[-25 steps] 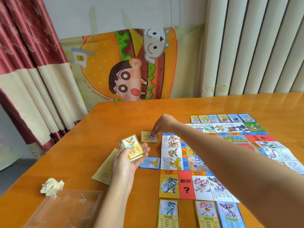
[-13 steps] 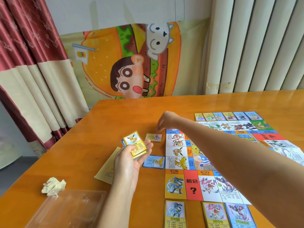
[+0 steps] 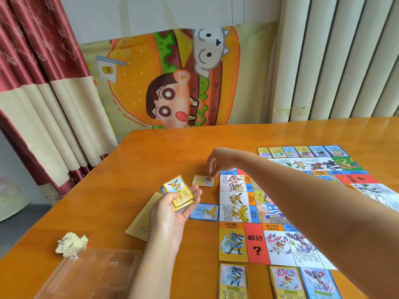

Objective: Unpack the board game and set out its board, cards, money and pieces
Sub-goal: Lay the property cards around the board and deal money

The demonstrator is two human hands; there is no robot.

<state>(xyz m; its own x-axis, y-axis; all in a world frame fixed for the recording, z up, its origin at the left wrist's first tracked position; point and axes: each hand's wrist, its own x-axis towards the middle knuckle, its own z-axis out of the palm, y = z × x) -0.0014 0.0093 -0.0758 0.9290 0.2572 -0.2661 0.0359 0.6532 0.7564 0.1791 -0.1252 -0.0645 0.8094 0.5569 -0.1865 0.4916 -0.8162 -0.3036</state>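
The board reads "机会", "?", "2500元" and "2000元".

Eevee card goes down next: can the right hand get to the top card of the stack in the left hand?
Probably yes. The right hand pinches the yellow card on the table, just beyond the card stack that the left hand holds face up; nothing lies between them.

Board on the table between far card row and near card row, paper ball well left
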